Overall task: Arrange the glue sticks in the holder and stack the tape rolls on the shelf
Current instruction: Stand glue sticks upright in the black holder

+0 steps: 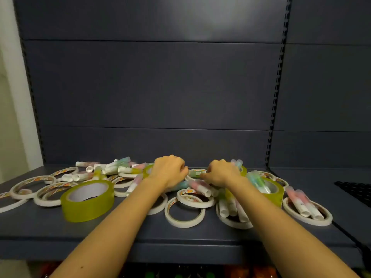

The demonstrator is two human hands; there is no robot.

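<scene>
- A dark grey metal shelf with a smooth matte top and a panelled back wall holds everything; slotted uprights run up both sides of the wall.
- A black perforated piece lies at the right edge, cut off by the frame, too little of it showing to name.
- A wide yellow-green tape roll, glossy with a pale core, sits left of the forearms; a second yellow-green roll sits right, partly behind the right forearm.
- Thin white tape rolls, flat rings with printed inner cores, lie scattered and overlapping across the shelf.
- Glue sticks, small pastel-capped white tubes, lie loose among and inside the rings, blurred at the back.
- The left hand is curled knuckles-up over the pile; what it grips is hidden.
- The right hand is curled likewise, fingertips touching a greenish glue stick; whether it holds it I cannot tell.
</scene>
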